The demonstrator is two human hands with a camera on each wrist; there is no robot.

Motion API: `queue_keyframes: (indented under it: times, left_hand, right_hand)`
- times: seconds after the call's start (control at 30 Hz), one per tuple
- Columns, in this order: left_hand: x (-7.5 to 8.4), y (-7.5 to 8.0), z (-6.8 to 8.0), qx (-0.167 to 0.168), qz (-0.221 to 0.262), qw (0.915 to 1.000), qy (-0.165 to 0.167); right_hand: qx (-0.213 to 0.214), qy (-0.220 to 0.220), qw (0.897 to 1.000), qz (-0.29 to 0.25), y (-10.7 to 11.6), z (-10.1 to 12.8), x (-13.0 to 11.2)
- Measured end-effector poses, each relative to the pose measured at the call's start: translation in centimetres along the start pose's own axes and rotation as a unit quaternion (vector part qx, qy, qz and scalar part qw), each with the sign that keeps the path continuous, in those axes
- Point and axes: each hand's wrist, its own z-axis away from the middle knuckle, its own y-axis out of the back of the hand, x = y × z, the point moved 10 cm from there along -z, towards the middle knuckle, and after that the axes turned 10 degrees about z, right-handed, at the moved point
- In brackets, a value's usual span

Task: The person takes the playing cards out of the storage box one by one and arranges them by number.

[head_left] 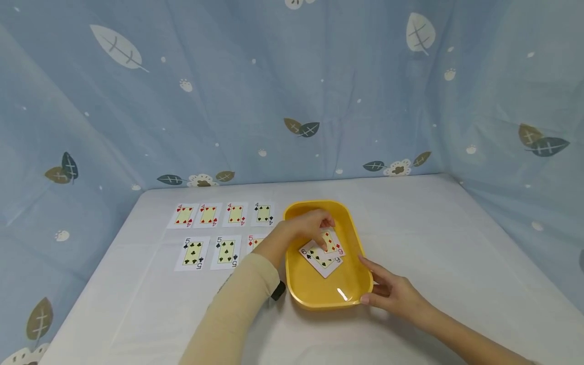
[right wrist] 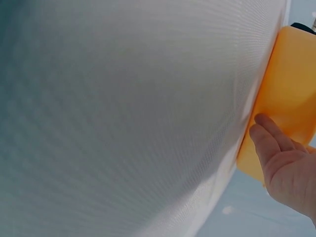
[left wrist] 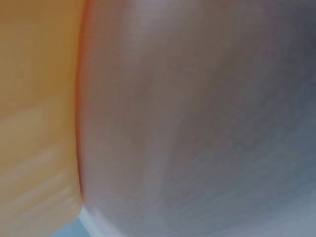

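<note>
A yellow tray [head_left: 319, 204] sits on the white table and holds two overlapping cards. My left hand [head_left: 321, 234] reaches into it from the left in a beige sleeve, fingers curled, pinching the top card, a red six [head_left: 332, 244]. A black six [head_left: 319, 257] lies beneath it. My right hand [head_left: 385, 289] rests against the tray's near right corner with fingers fairly straight. The right wrist view shows that right hand [right wrist: 286, 168] lying on the tray's outer wall [right wrist: 289, 84]. The left wrist view is a blur of tray wall [left wrist: 34, 123] and tablecloth.
Left of the tray, face-up cards lie in two rows: a row of fours [head_left: 208, 215] behind and a row of fives [head_left: 193, 253] in front, one red five [head_left: 255, 242] partly hidden by my forearm. A blue leaf-print curtain [head_left: 292, 91] encloses the table.
</note>
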Motion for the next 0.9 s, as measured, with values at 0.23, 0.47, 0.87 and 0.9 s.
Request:
queue_keyframes:
  times: [0.23, 0.47, 0.87, 0.9]
  left_hand:
    - [-0.16, -0.13, 0.26, 0.004, -0.064, 0.9978, 0.018]
    - [-0.08, -0.16, 0.33, -0.008, -0.161, 0.986, 0.042]
    - [-0.61, -0.06, 0.27, 0.005, -0.224, 0.9725, 0.062]
    - [-0.64, -0.01, 0.3, 0.008, -0.22, 0.9734, 0.062]
  right_hand:
    - [-0.006, -0.011, 1.0, -0.011, -0.06, 0.08, 0.09]
    - [-0.008, -0.017, 1.0, -0.015, 0.03, 0.12, 0.05]
    - [-0.008, -0.027, 1.0, -0.008, 0.13, 0.13, 0.15]
    - [-0.007, -0.024, 1.0, -0.007, 0.13, 0.11, 0.12]
